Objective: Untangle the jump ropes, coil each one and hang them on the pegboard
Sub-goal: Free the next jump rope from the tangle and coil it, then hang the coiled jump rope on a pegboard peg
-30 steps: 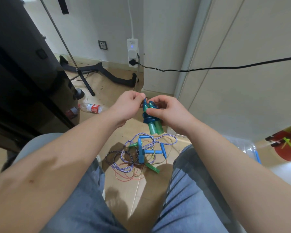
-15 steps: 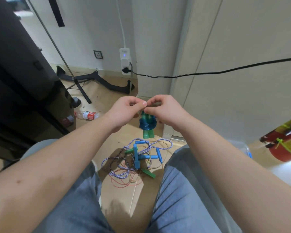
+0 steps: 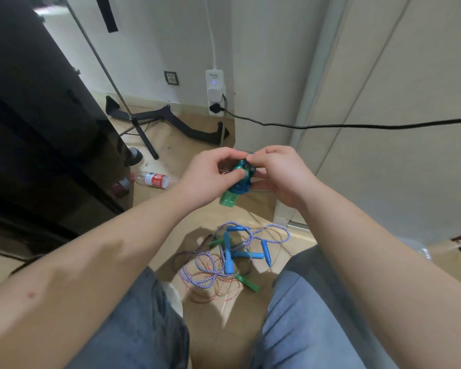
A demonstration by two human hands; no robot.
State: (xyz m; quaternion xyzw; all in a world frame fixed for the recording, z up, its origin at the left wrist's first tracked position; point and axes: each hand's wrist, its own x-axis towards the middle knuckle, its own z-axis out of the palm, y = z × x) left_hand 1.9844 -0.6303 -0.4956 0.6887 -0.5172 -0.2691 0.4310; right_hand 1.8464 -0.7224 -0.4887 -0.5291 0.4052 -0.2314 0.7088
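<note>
Head view looks down past our forearms to both hands held together above the wooden floor (image 3: 224, 323). Between them we hold a coiled jump rope (image 3: 238, 179): a teal cord wound tightly around two green handles whose ends stick out below the hands. Our left hand (image 3: 210, 174) grips the bundle from the left, thumb pressed against the wound cord and fingers curled behind it. Our right hand (image 3: 280, 173) closes on it from the right, thumb and forefinger pinching the top of the coil.

Below, on the floor between our knees in blue jeans (image 3: 144, 328), lies the tangled pile of jump ropes (image 3: 232, 259): a blue-and-white twisted rope in loose loops, a dark braided rope, thin reddish cord, several blue handles and green handles crossing one another.

Farther off, a plastic water bottle (image 3: 155, 179) with a red label lies on its side near dark furniture (image 3: 37, 115). A black tripod stand (image 3: 149, 121) rests by the wall, and a black cable (image 3: 357, 126) runs from a white power strip (image 3: 215, 91) across the pale cabinet doors (image 3: 397, 102).
</note>
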